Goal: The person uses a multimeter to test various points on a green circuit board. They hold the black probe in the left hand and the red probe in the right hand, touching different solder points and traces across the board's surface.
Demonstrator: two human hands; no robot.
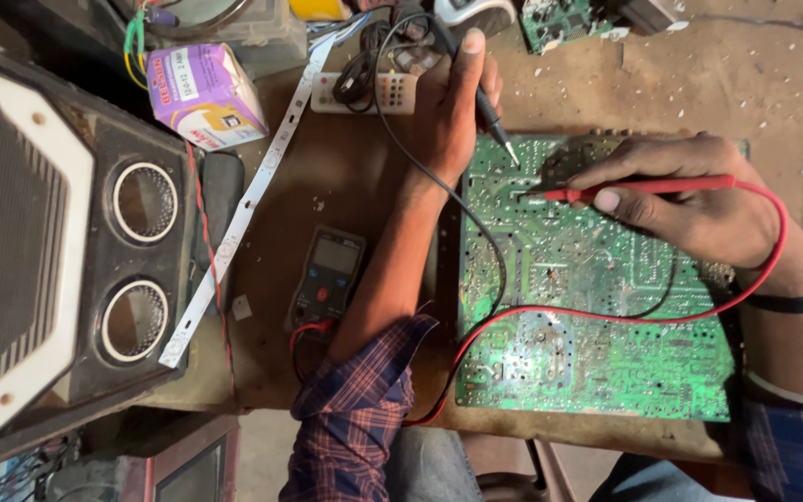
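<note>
A large green circuit board (597, 316) lies solder side up on the brown workbench (346, 177). My left hand (453, 102) grips a black test probe (493, 116), its metal tip touching the board's upper left corner. My right hand (690, 200) pinches a red test probe (643, 186), its tip resting on the board just right of the black one. A black lead and a red lead (606, 316) run from the probes across the board to a dark handheld meter (325, 277), which lies left of my left forearm.
A black speaker cabinet with two round ports (137, 260) fills the left side. A white LED strip (253, 191) lies diagonally beside it. A purple and white box (204, 93), a small remote (369, 93) and another green board (559, 20) sit at the bench's far edge.
</note>
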